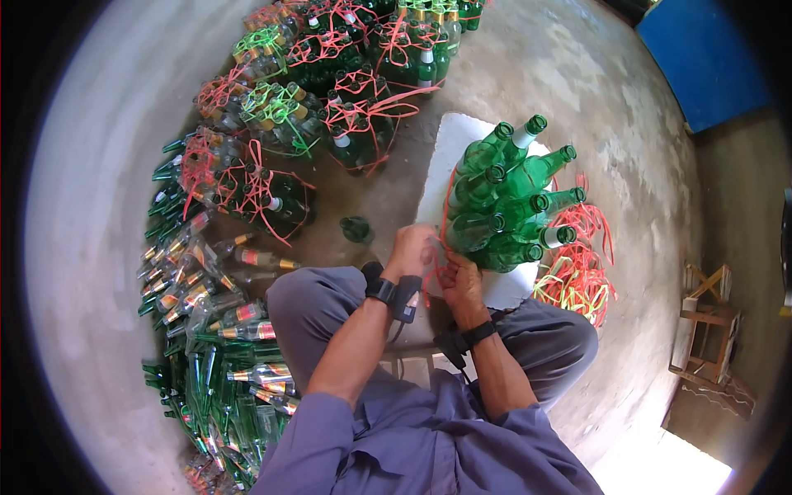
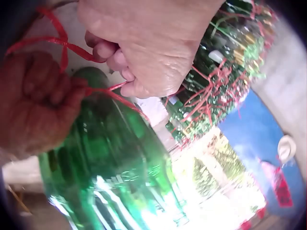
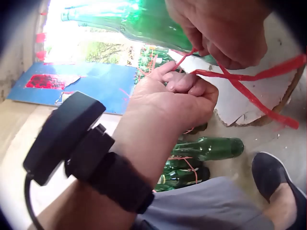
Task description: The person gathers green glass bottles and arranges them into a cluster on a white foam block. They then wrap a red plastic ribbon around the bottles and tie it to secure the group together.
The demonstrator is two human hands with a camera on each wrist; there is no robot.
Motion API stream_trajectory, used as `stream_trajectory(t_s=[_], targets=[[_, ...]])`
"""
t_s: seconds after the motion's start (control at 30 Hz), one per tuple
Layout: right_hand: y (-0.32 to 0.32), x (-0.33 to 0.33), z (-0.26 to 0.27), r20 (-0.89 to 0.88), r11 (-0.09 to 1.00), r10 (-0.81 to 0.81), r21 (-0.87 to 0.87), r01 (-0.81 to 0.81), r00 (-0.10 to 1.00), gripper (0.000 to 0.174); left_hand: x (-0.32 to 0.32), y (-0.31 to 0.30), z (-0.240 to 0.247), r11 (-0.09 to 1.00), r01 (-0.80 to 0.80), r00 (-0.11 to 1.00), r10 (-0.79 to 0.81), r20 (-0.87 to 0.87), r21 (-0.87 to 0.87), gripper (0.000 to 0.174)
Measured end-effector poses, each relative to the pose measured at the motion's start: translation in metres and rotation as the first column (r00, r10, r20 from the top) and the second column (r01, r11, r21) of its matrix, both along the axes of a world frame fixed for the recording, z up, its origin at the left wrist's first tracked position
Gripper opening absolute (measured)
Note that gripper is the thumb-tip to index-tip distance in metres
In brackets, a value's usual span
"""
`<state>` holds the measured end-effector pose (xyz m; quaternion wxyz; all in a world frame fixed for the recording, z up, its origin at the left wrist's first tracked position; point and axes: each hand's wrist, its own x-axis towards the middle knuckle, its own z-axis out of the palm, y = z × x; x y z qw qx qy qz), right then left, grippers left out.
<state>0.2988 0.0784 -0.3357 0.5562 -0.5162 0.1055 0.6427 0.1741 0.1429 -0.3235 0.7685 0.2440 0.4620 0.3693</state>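
Observation:
Green glass bottles (image 1: 511, 198) stand upright in a tight cluster on a white board (image 1: 445, 140), with a red plastic strap (image 1: 446, 206) passing round their near side. Close against the cluster, my left hand (image 1: 412, 250) pinches the strap with its fingers curled in. My right hand (image 1: 464, 285) grips the strap just beside it, knuckles near the bottles. In the left wrist view, a short stretch of red strap (image 2: 108, 90) runs between both hands in front of a green bottle (image 2: 110, 153). Loose strap ends (image 3: 259, 91) trail off beyond the hands in the right wrist view.
A heap of loose red and yellow straps (image 1: 577, 256) lies right of the board. Strapped bottle bundles (image 1: 276, 111) stand at the back left, with loose bottles (image 1: 239, 330) piled below them. A single dark bottle (image 1: 356, 229) is near the left knee. A wooden stool (image 1: 705, 326) is far right.

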Motion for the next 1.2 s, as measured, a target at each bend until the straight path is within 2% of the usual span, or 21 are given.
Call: stream_trajectory(t_s=[0.1, 0.17, 0.2, 0.33, 0.4, 0.43, 0.47, 0.5, 0.57, 0.6, 0.67, 0.7, 0.77, 0.8, 0.87, 0.9, 0.97, 1.1, 1.13, 1.17, 1.2], targets=[[-0.003, 0.004, -0.004, -0.012, 1.0, -0.012, -0.003, 0.012, 1.0, 0.015, 0.011, 0.005, -0.011, 0.997, -0.071, 0.997, 0.071, -0.015, -0.018, 0.031], [-0.005, 0.005, -0.01, -0.002, 1.0, -0.023, 0.003, 0.023, 1.0, 0.014, 0.015, 0.013, -0.018, 0.947, -0.191, 0.967, 0.227, 0.119, -0.258, 0.029], [-0.006, 0.005, -0.013, 0.007, 0.999, -0.034, 0.015, 0.034, 0.999, 0.013, 0.017, 0.012, -0.02, 0.948, -0.192, 0.967, 0.227, 0.115, -0.255, 0.029], [-0.005, 0.003, -0.001, -0.01, 0.992, -0.016, 0.121, 0.017, 1.0, 0.012, 0.02, 0.012, -0.011, 0.946, -0.255, 0.962, 0.269, 0.046, -0.201, 0.027], [-0.002, -0.005, 0.006, 0.071, 0.989, -0.13, -0.065, 0.135, 0.989, 0.014, 0.017, 0.011, -0.007, 0.947, -0.257, 0.965, 0.263, 0.007, -0.193, 0.025], [-0.003, -0.002, 0.006, 0.072, 0.989, -0.129, -0.06, 0.133, 0.989, 0.014, 0.014, 0.011, -0.008, 0.978, -0.199, 0.975, 0.192, -0.112, -0.062, 0.022], [-0.005, 0.002, 0.007, 0.07, 0.999, -0.048, -0.022, 0.049, 0.996, 0.017, 0.01, 0.009, -0.009, 0.991, -0.124, 0.962, 0.134, -0.237, 0.059, 0.021], [-0.007, 0.004, 0.006, 0.072, 0.999, 0.034, 0.014, -0.035, 0.997, 0.021, 0.005, 0.007, -0.018, 0.99, -0.127, 0.962, 0.138, -0.234, 0.061, 0.021], [-0.006, 0.002, 0.008, 0.06, 1.0, 0.002, 0.015, -0.003, 0.998, 0.017, -0.005, 0.004, -0.039, 0.964, 0.156, 0.803, 0.002, -0.596, 0.214, 0.019], [-0.005, 0.001, 0.008, 0.045, 0.999, -0.035, 0.012, 0.034, 0.998, 0.014, -0.007, 0.001, -0.03, 0.964, 0.152, 0.805, 0.008, -0.593, 0.219, 0.019], [-0.005, 0.001, 0.004, 0.038, 0.999, -0.03, 0.018, 0.03, 0.999, 0.014, -0.011, -0.005, -0.004, 0.922, 0.297, 0.598, 0.024, -0.801, 0.249, 0.023], [-0.004, 0.002, 0.001, 0.027, 0.999, -0.029, 0.017, 0.028, 0.999, 0.013, -0.013, -0.008, -0.006, 0.921, 0.292, 0.601, 0.031, -0.798, 0.256, 0.023], [-0.003, 0.005, -0.005, 0.028, 1.0, -0.019, -0.004, 0.019, 0.999, 0.013, -0.015, -0.013, -0.012, 0.631, 0.547, 0.311, 0.457, -0.833, 0.55, 0.023], [-0.003, 0.006, -0.007, 0.025, 0.999, -0.013, -0.03, 0.014, 1.0, 0.013, -0.013, -0.015, -0.012, 0.632, 0.54, 0.315, 0.46, -0.83, 0.555, 0.023], [-0.005, 0.006, -0.01, 0.072, 1.0, 0.016, 0.01, -0.016, 0.997, 0.019, -0.006, -0.016, -0.012, 0.695, 0.443, 0.521, 0.315, -0.794, 0.566, 0.019], [-0.005, 0.004, -0.006, 0.111, 0.998, 0.039, 0.046, -0.044, 0.993, 0.026, -0.004, -0.017, -0.006, 0.695, 0.438, 0.526, 0.318, -0.789, 0.571, 0.019], [-0.006, -0.001, 0.002, 0.151, 0.998, 0.039, 0.04, -0.046, 0.988, 0.025, -0.001, -0.02, 0.007, 0.924, 0.139, 0.9, 0.032, -0.435, 0.357, 0.014], [-0.009, -0.003, 0.003, 0.27, 0.996, 0.085, -0.004, -0.088, 0.959, 0.014, 0.005, -0.024, -0.007, 0.943, 0.054, 0.908, 0.091, -0.409, 0.329, 0.011], [-0.013, 0.0, -0.014, 0.274, 0.996, 0.087, -0.004, -0.09, 0.958, 0.014, 0.006, -0.024, -0.01, 0.951, 0.022, 0.916, 0.104, -0.387, 0.308, 0.014], [-0.018, 0.003, -0.031, 0.542, 0.974, 0.152, 0.061, -0.219, 0.826, 0.008, 0.006, -0.025, -0.012, 0.958, -0.009, 0.923, 0.118, -0.366, 0.287, 0.018], [-0.02, 0.003, -0.035, 0.766, 0.93, 0.169, 0.084, -0.357, 0.621, 0.003, 0.004, -0.024, -0.008, 0.958, -0.012, 0.924, 0.121, -0.363, 0.288, 0.018]])
